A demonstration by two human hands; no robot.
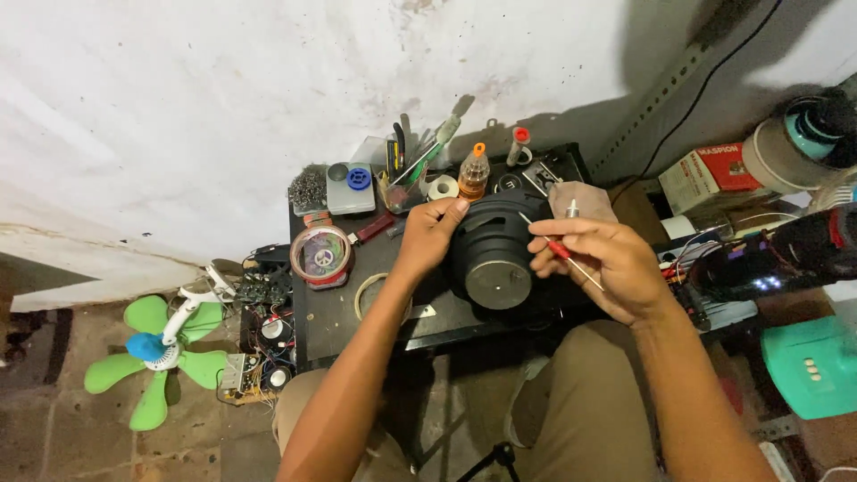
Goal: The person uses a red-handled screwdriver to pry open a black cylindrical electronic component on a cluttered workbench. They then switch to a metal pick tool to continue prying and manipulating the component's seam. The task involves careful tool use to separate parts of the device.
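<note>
A black round loudspeaker (496, 254) lies magnet-side up on a small black table (339, 312). My left hand (430, 234) grips its left rim with the thumb on top. My right hand (600, 264) sits at the speaker's right side and holds a thin screwdriver (564, 253) with a red handle; its metal shaft slants from upper left to lower right across my fingers. My knees in tan trousers are below the table.
On the table stand a clear round box (320, 255), a tape ring (368, 295), a jar of tools (406, 174), an orange-capped bottle (472, 173) and a folded cloth (585, 198). A green fan blade set (165, 357) and circuit boards (259, 348) lie left. A green stool (814, 364) stands right.
</note>
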